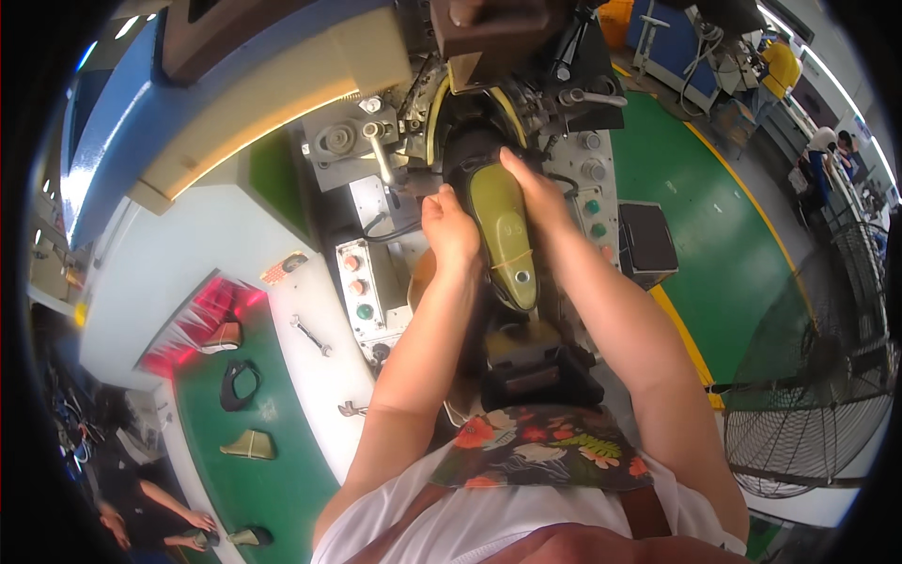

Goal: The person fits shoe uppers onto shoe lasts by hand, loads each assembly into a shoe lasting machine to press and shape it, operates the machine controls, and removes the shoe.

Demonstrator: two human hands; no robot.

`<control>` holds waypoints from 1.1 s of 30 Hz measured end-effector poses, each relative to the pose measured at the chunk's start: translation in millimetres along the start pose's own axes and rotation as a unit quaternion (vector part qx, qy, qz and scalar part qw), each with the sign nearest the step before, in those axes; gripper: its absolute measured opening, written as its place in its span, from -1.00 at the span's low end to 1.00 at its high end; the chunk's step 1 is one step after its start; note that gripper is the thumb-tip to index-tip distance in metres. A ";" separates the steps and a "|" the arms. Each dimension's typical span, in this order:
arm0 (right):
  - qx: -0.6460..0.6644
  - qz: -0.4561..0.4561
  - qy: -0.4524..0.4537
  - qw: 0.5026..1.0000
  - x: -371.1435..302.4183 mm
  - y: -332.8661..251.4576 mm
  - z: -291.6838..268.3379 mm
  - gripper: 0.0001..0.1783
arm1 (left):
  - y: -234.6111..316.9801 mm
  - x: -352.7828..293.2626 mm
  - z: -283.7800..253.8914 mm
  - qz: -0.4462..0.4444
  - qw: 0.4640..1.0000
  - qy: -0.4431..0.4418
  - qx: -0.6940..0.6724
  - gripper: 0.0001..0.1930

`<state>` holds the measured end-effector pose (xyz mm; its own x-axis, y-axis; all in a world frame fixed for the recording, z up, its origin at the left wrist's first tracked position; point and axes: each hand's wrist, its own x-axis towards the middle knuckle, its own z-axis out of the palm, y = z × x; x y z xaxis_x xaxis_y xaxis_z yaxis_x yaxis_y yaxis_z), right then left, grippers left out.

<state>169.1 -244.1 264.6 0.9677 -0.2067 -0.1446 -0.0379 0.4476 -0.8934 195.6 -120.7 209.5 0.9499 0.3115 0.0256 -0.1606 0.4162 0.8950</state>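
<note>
A green shoe last [503, 211] lies sole up with its toe under the machine head, a dark shoe upper [458, 162] around its edge. A thin band crosses it near the heel, beside a metal-rimmed hole. My left hand [451, 228] is curled closed against its left side, with some fingers hidden. Along the right side, my right hand [542, 197] grips it, thumb reaching toward the toe. The heel end sits above a black support [540, 376]. Curved yellow-edged jaws [436, 122] of the machine flank the toe.
Button panels [365, 287] and a lever [378, 150] stand close by. At left, a wrench [310, 336] lies on a white ledge beside a green belt with several shoe pieces, including a banded last [249, 445]. A co-worker's hands [195, 526] are lower left; a caged fan [808, 376] stands right.
</note>
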 end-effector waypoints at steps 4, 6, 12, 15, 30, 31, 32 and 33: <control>-0.019 0.005 -0.004 1.000 4.4 -0.1 -1.6 -0.30 | -1.3 0.1 1.7 -0.008 1.000 -0.006 -0.014 -0.71; -0.005 0.006 -0.015 1.000 5.3 0.6 -2.0 -0.27 | -0.7 0.1 1.8 0.001 1.000 -0.007 -0.016 -0.71; -0.008 -0.014 -0.010 1.000 2.8 -1.6 -3.5 -0.23 | 5.8 -3.4 4.3 -0.017 1.000 -0.003 0.015 -0.69; -0.015 0.000 -0.016 1.000 1.4 -2.6 -3.3 -0.24 | 13.6 -8.8 5.1 -0.035 0.999 0.002 0.005 -0.68; 0.126 0.032 -0.098 0.987 23.6 70.4 -51.6 -0.72 | -18.8 -14.4 -10.7 0.009 0.997 -0.071 -0.002 -0.63; 0.125 0.023 -0.093 0.988 23.5 72.2 -51.0 -0.72 | -19.7 -13.6 -12.8 0.009 0.997 -0.079 0.010 -0.63; 0.074 0.003 -0.062 0.995 22.4 73.2 -49.9 -0.72 | -20.0 -13.1 -15.0 0.012 0.996 -0.091 0.017 -0.64; 0.030 -0.013 -0.040 0.999 23.0 74.6 -46.3 -0.72 | -20.5 -10.9 -16.5 0.015 0.996 -0.080 0.043 -0.64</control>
<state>176.9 -255.8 174.9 0.9852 -0.1488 -0.0854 -0.0005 0.4952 -0.8688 184.1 -118.5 183.5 0.9767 0.1802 0.1165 -0.1718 0.3315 0.9277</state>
